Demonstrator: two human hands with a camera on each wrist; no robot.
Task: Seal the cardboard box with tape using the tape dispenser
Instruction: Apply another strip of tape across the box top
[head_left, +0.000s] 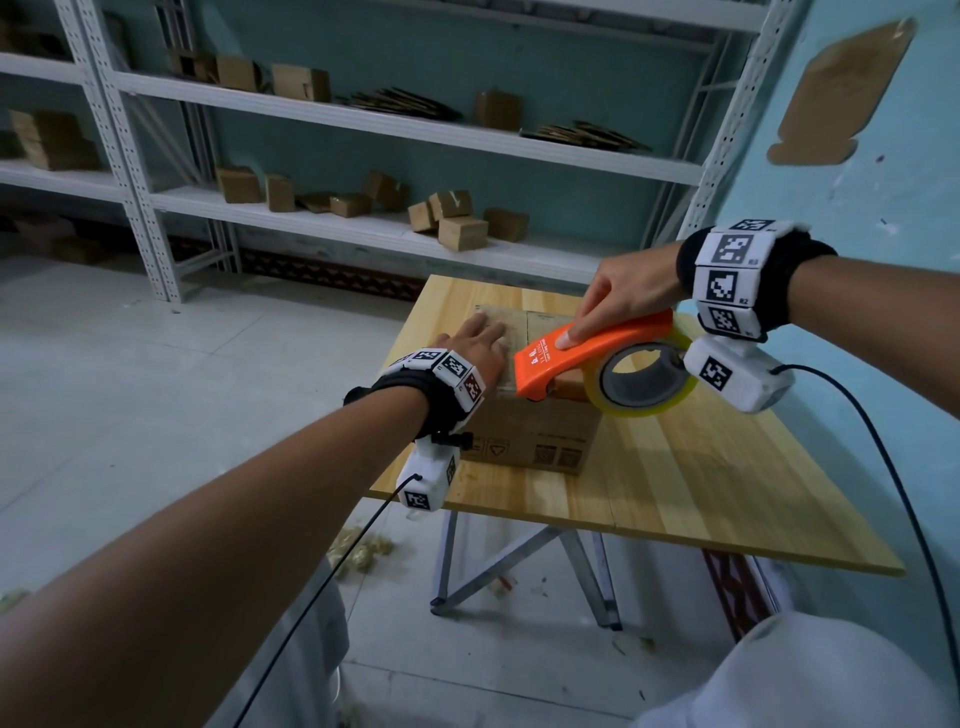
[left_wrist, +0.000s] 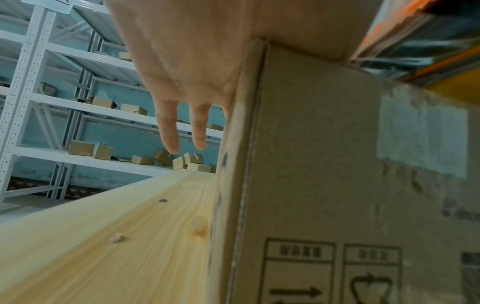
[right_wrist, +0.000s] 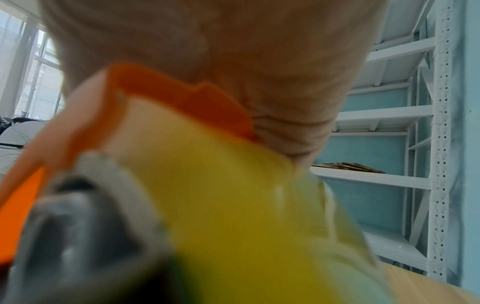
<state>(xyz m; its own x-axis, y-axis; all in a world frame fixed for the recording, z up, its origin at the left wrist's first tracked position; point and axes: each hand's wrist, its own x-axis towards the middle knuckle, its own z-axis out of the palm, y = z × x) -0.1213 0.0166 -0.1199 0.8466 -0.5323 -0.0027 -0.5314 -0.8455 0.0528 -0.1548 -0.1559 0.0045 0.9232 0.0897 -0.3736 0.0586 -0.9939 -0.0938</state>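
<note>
A brown cardboard box (head_left: 530, 431) stands on the wooden table (head_left: 675, 467), its printed side (left_wrist: 337, 185) facing me. My left hand (head_left: 480, 345) lies flat on the box top at its left side, with two straight fingers (left_wrist: 170, 131) reaching past the left edge. My right hand (head_left: 623, 301) grips the orange tape dispenser (head_left: 582, 353), forefinger stretched along its top. The dispenser's front end sits at the near top edge of the box. Its yellowish tape roll (head_left: 641, 379) hangs over the box's right side. In the right wrist view the roll (right_wrist: 233, 205) and orange body (right_wrist: 182, 96) are blurred.
White metal shelving (head_left: 363, 124) with small cardboard boxes (head_left: 457, 221) and flattened cardboard lines the teal wall behind the table. The table has folding metal legs (head_left: 519, 566). Bits of debris (head_left: 358, 551) lie on the tiled floor. Cables (head_left: 883, 467) trail from both wrist units.
</note>
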